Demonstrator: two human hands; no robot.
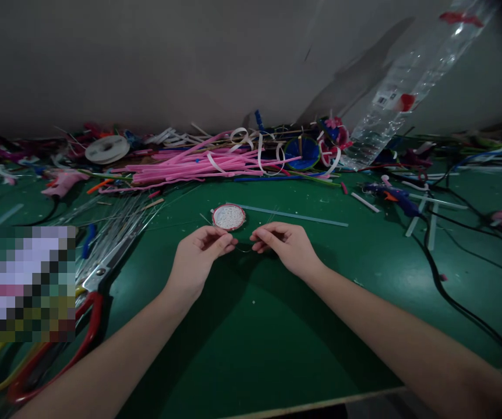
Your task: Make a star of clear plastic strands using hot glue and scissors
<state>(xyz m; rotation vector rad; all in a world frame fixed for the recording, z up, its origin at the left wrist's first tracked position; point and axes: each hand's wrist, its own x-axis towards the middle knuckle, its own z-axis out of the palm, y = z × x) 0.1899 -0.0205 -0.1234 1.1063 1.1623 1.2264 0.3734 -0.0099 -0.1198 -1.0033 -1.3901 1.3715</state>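
pinching a thin strand [246,251] with my left hand [196,250] and right hand [292,247], both narrowed, apparently to control its curve; red-rimmed disc [229,217] lies on the worktop [242,343] just beyond, seemingly for easy reach.

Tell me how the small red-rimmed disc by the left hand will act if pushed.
The red-rimmed disc would likely slide rather than roll, as it appears to lie flat. It is probably light, being smaller than the left hand. It may be fairly stiff, since its rim keeps a round outline.
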